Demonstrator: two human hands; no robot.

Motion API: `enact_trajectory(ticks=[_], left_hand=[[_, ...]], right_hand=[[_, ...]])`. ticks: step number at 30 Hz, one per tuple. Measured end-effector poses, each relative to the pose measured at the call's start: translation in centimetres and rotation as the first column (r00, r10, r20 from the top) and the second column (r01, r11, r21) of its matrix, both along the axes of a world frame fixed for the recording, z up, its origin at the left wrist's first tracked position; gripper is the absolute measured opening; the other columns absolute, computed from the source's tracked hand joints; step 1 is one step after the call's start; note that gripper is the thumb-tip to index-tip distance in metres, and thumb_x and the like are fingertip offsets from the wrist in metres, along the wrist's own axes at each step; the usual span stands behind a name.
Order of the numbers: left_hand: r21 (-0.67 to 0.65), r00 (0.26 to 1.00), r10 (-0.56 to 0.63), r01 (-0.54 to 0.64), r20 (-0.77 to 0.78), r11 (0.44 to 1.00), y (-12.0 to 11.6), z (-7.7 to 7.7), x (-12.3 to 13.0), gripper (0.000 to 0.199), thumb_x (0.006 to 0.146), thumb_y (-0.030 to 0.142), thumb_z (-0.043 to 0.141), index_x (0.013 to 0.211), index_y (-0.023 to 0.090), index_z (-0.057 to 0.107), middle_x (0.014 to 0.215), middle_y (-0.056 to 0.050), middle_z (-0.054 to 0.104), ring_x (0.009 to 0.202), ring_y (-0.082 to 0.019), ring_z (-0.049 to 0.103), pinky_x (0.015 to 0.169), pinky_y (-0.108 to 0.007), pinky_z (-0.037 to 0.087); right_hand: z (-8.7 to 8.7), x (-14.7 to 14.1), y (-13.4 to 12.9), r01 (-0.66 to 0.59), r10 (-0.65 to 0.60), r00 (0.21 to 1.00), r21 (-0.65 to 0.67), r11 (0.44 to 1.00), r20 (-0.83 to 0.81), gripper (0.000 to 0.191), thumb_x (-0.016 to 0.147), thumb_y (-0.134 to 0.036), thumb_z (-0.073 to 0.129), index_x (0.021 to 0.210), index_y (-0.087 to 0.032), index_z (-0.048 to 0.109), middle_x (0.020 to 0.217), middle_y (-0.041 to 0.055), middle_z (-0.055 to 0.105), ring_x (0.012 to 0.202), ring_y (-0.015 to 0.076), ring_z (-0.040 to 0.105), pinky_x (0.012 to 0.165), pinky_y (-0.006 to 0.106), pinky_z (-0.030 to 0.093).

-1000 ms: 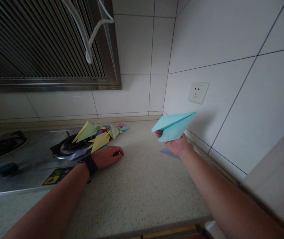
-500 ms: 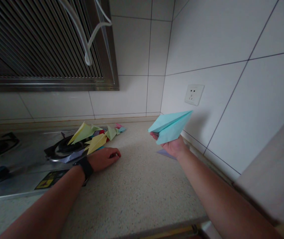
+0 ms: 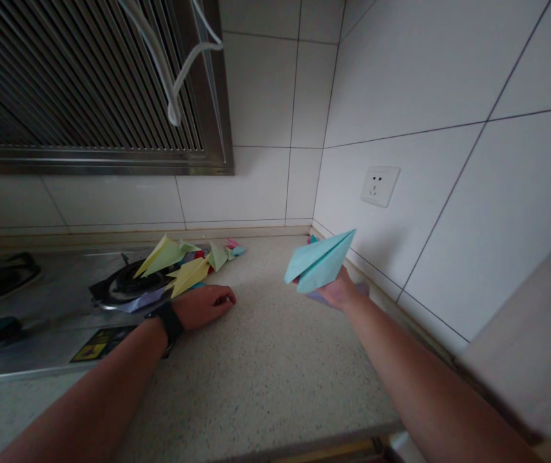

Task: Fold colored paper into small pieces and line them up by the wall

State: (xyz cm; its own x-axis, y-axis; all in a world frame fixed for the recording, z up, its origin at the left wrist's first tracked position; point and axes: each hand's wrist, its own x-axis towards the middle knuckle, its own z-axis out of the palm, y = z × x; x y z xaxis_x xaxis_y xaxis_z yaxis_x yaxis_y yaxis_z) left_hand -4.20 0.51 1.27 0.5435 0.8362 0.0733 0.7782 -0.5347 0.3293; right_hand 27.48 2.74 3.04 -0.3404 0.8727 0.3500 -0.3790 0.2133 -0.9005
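Observation:
My right hand (image 3: 339,289) grips a light blue paper plane (image 3: 321,260) from below, over the right part of the speckled counter (image 3: 265,360). Behind and below that hand lies a purple folded paper (image 3: 362,289), mostly hidden. My left hand (image 3: 210,305), a black watch on its wrist, rests on the counter with curled fingers; I cannot see anything in it. Just beyond it are a yellow paper plane (image 3: 191,274), a pale green one (image 3: 162,255) and several other folded papers, some over the stove burner.
The gas stove (image 3: 63,350) is at the left, under a slatted range hood (image 3: 87,83) with a hanging white cable (image 3: 173,109). A wall socket (image 3: 380,186) is on the tiled right wall. Small pink and blue paper (image 3: 312,238) sits at the back corner.
My right hand has lowered a little with the light blue plane, which has shifted down and left. More of the purple paper and the small corner paper now show. My left hand is still.

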Motion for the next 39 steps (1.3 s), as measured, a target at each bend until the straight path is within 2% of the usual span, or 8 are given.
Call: enact_trajectory(ticks=[3, 7, 12, 20, 25, 30, 34, 39], left_hand=[[0.013, 1.000, -0.020, 0.020, 0.001, 1.000, -0.2, 0.3, 0.2, 0.031, 0.090, 0.040, 0.044, 0.101, 0.021, 0.067, 0.086, -0.004, 0.067, 0.075, -0.016, 0.059, 0.067, -0.026, 0.040], [0.058, 0.999, -0.035, 0.033, 0.021, 0.998, -0.5, 0.5, 0.6, 0.031, 0.090, 0.038, 0.044, 0.100, 0.022, 0.068, 0.087, -0.004, 0.068, 0.075, -0.017, 0.060, 0.066, -0.026, 0.040], [0.052, 0.989, -0.082, 0.076, 0.122, 0.996, -1.4, 0.9, 2.1, 0.030, 0.091, 0.036, 0.044, 0.099, 0.022, 0.069, 0.089, -0.004, 0.069, 0.076, -0.016, 0.060, 0.067, -0.025, 0.040], [-0.231, 0.866, -0.080, 0.219, 0.494, 0.948, -3.0, 1.3, 4.3, 0.052, 0.096, 0.051, 0.032, 0.096, 0.014, 0.069, 0.068, -0.003, 0.062, 0.061, -0.012, 0.053, 0.058, -0.023, 0.040], [-0.381, 0.815, 0.014, 0.255, 0.579, 0.888, -3.3, 1.0, 4.8, 0.063, 0.095, 0.057, 0.023, 0.086, 0.013, 0.067, 0.063, -0.005, 0.065, 0.052, -0.011, 0.046, 0.052, -0.023, 0.035], [-0.390, 0.827, 0.028, 0.235, 0.562, 0.890, -3.4, 1.2, 5.2, 0.053, 0.091, 0.058, 0.038, 0.067, 0.015, 0.059, 0.062, -0.003, 0.066, 0.051, -0.010, 0.042, 0.051, -0.022, 0.032], [-0.407, 0.834, 0.084, 0.176, 0.545, 0.896, -2.8, 0.9, 5.0, 0.047, 0.089, 0.055, 0.045, 0.071, 0.015, 0.060, 0.064, -0.003, 0.065, 0.050, -0.010, 0.040, 0.048, -0.022, 0.030], [-0.301, 0.858, 0.135, 0.024, 0.496, 0.953, -2.1, 0.3, 4.5, 0.046, 0.087, 0.054, 0.046, 0.066, 0.015, 0.057, 0.054, 0.003, 0.045, 0.048, -0.009, 0.038, 0.045, -0.022, 0.027]], right_hand=[[-0.2, -0.3, -0.4, -0.011, -0.026, 0.967, 0.146, 0.989, 0.252, 0.022, 0.080, -0.043, 0.061, 0.085, -0.023, 0.059, 0.077, 0.0017, 0.065, 0.066, 0.0175, 0.062, 0.060, 0.031, 0.052], [-0.1, -0.6, -0.8, -0.049, -0.290, 0.717, 0.460, 0.886, 0.634, 0.011, 0.087, -0.026, 0.052, 0.085, -0.019, 0.059, 0.067, -0.0017, 0.055, 0.058, 0.0110, 0.049, 0.053, 0.022, 0.038], [-0.1, -0.6, -0.5, -0.079, -0.437, 0.584, 0.584, 0.808, 0.684, 0.012, 0.086, -0.018, 0.048, 0.088, -0.018, 0.059, 0.064, -0.0026, 0.052, 0.054, 0.0101, 0.043, 0.050, 0.021, 0.030], [0.0, -1.1, -0.3, -0.104, -0.474, 0.600, 0.650, 0.752, 0.644, 0.014, 0.081, -0.010, 0.050, 0.087, -0.018, 0.059, 0.085, 0.0038, 0.059, 0.072, 0.0137, 0.054, 0.064, 0.025, 0.043], [-0.3, -1.4, -0.2, -0.111, -0.469, 0.642, 0.680, 0.725, 0.606, 0.019, 0.076, -0.005, 0.051, 0.085, -0.018, 0.059, 0.090, 0.0045, 0.058, 0.074, 0.0132, 0.057, 0.064, 0.025, 0.048], [-0.2, -1.5, -0.3, -0.092, -0.490, 0.674, 0.722, 0.686, 0.552, 0.020, 0.076, -0.004, 0.050, 0.084, -0.019, 0.060, 0.090, 0.0047, 0.056, 0.077, 0.0143, 0.057, 0.066, 0.027, 0.050], [0.1, -1.5, -0.5, -0.073, -0.507, 0.680, 0.737, 0.672, 0.530, 0.019, 0.077, -0.005, 0.050, 0.084, -0.020, 0.060, 0.090, 0.0050, 0.055, 0.079, 0.0149, 0.057, 0.068, 0.028, 0.051], [0.2, -1.4, -0.7, -0.084, -0.484, 0.701, 0.735, 0.673, 0.524, 0.018, 0.078, -0.006, 0.051, 0.086, -0.020, 0.060, 0.094, 0.0052, 0.053, 0.081, 0.0144, 0.057, 0.071, 0.029, 0.052]])
